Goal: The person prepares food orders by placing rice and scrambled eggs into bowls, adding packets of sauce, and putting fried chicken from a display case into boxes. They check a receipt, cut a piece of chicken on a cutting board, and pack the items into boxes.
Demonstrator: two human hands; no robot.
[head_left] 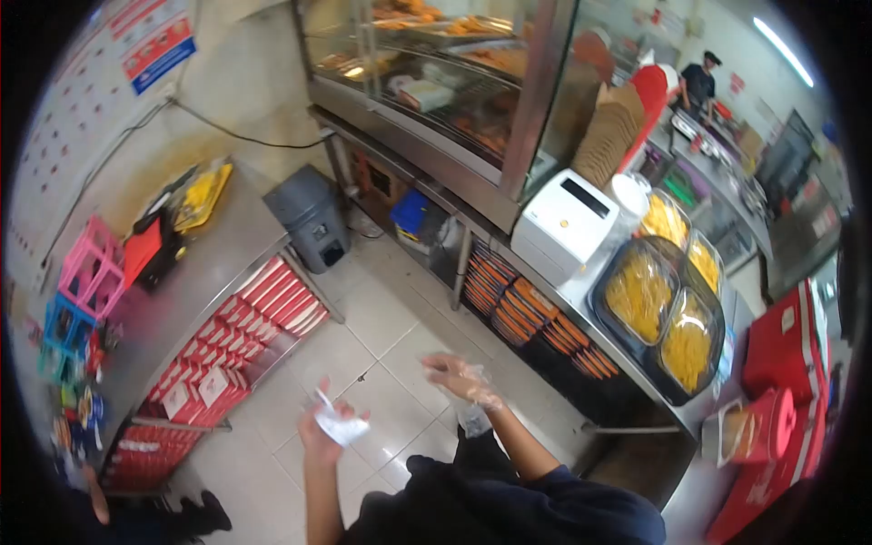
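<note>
- Paper (340, 425), white and folded or crumpled, is in the left hand (320, 434), above the pale tiled floor (377, 331); it looks like a slip or a napkin, though blur leaves that unsure.
- The left hand is closed on the paper, its fingers raised around it.
- The right hand (459, 377) is in a clear plastic glove (489, 398), well apart from the paper, its fingers stretched out loosely and apart from the thumb, as far as the blur shows.
- To the left, a metal counter (204, 272) bears a yellow tray (202, 195) and a pink rack (93, 268); red and white boxes (213, 386) fill the shelves under it.
- A grey bin (309, 218) stands on the floor just beside that counter's far end.
- Ahead, a glass cabinet (436, 91) holds fried-looking food on its racks.
- To the right, a white machine (565, 222) sits near a black tray (677, 368) with clear-covered containers of yellow food (640, 289).
- A red pitcher-like container (772, 425) is near the counter's lower end.
- One person (698, 89) in dark clothes stands in the background; another person's hand (96, 496) shows at lower left.
</note>
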